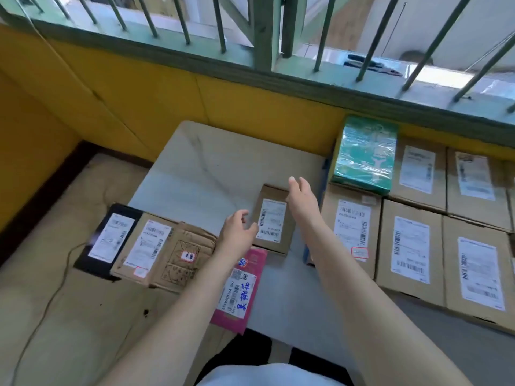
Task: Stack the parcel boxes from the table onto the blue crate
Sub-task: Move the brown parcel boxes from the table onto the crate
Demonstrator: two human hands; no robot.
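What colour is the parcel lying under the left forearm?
Pink, with a white label bearing blue handwriting; the head view shows the pink parcel best.

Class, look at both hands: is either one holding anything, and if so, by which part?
Nothing is held. The left hand and right hand hover open on either side of the small brown cardboard parcel box, not gripping it.
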